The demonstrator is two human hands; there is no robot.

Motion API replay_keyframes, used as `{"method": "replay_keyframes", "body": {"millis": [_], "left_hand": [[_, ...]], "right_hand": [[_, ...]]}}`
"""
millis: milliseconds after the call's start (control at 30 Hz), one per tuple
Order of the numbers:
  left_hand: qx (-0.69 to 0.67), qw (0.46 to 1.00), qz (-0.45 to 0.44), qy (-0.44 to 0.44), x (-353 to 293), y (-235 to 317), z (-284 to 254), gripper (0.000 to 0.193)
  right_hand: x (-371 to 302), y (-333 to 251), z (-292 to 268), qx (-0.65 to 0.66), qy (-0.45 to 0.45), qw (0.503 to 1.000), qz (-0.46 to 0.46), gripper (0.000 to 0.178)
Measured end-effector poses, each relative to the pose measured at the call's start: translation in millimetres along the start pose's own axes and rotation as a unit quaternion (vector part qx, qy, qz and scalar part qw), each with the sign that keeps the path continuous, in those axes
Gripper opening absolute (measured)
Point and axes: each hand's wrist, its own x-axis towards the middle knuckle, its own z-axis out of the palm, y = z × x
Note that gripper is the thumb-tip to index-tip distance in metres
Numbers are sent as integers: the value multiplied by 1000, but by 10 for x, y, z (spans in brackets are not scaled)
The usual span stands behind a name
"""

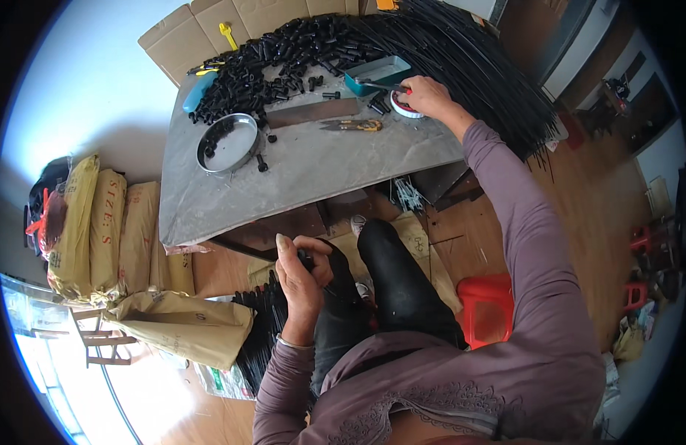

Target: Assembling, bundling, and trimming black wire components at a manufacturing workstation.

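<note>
My left hand [302,273] is closed around a small black cylindrical part [306,259] above my lap, short of the table edge. Out over the table, my right hand [429,99] grips a slim dark tool [386,86] with a red part by the fingers; its exact kind is unclear. The tool's far end overlaps a teal rectangular tray [349,83]. Just below the right hand stands a small round white tub [408,113] with red showing inside. Several loose black parts [380,102] lie beside the tub.
A pile of black cylinders [283,55] and a bundle of long black rods [476,74] cover the table's far side. Nearer are a steel bowl [243,148], a flat metal strip [313,111] and a yellow-handled tool [350,125]. A red stool [485,308] stands at my right.
</note>
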Motion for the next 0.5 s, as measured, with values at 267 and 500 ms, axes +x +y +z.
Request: {"method": "replay_keyframes", "body": {"millis": [267,500], "left_hand": [[-11,1000,-19,-8,63,-23,-26,66],[-8,999,-10,-49,-6,-100,-13,67]], "right_hand": [[126,65,139,-69,18,996,-54,33],[252,218,155,86,44,995,31,25]]}}
